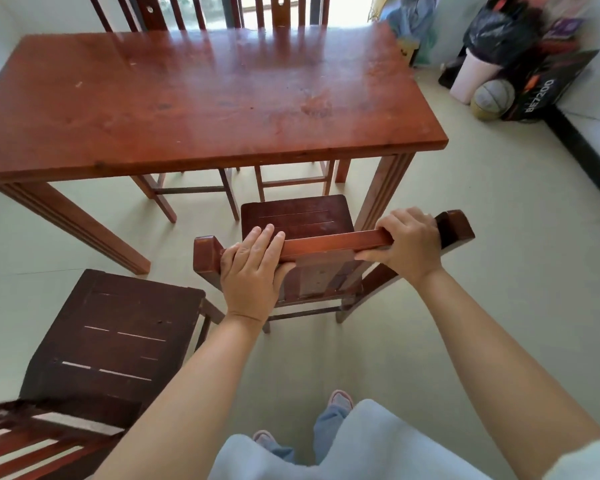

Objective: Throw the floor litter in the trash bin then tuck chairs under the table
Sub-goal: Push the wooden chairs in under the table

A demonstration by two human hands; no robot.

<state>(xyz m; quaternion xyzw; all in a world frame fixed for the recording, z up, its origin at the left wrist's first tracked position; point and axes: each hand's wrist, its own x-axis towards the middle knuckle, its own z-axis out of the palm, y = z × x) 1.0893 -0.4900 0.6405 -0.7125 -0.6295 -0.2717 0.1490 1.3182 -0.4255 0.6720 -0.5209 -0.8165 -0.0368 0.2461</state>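
Left hand (pixel 255 271) grips the top rail of the chair (pixel 300 221), fingers laid over, thumb beneath. Right hand (pixel 409 245) curls round the same rail. Chair's seat front lies at the table (pixel 201 98) edge, beside its near right leg. Second chair (pixel 115 337) stands untucked, lower left.

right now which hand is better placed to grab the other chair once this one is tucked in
Left. The left hand is on the side where the second chair stands; the right hand would have to cross over.
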